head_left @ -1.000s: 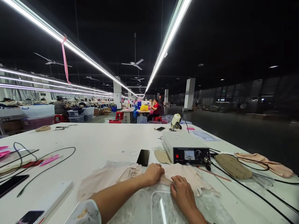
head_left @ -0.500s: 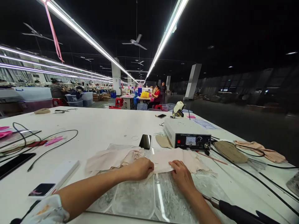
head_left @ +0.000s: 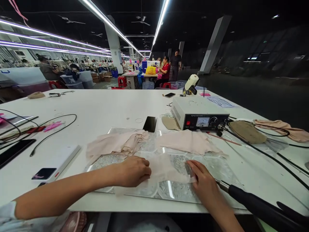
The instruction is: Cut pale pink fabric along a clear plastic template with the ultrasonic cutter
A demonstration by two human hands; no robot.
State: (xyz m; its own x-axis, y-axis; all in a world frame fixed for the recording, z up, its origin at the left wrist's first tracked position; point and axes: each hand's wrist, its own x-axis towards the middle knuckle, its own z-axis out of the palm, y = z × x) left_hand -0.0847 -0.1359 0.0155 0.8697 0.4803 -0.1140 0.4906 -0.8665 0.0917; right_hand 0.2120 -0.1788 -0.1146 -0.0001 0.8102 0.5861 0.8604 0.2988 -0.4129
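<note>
A thin, pale pink fabric piece stretches between my two hands over a clear glass-like board. My left hand has its fingers curled shut on the left part of the piece. At the other end, my right hand pinches the fabric's edge between thumb and fingers. Beyond them, two piles of similar pale fabric lie on the board: a left pile and a right pile. A black-handled tool with a metal front rests beside my right wrist, which partly hides its tip.
A control box with a dial and cable stands behind the right pile. A dark phone lies behind the board. To the left are a white box-shaped device and a looped black cable. People sit and stand far back.
Both hands have come nearer to me, away from the piles, with a single fabric piece between them. A gap now shows between the two piles. The camera view has tilted down.
</note>
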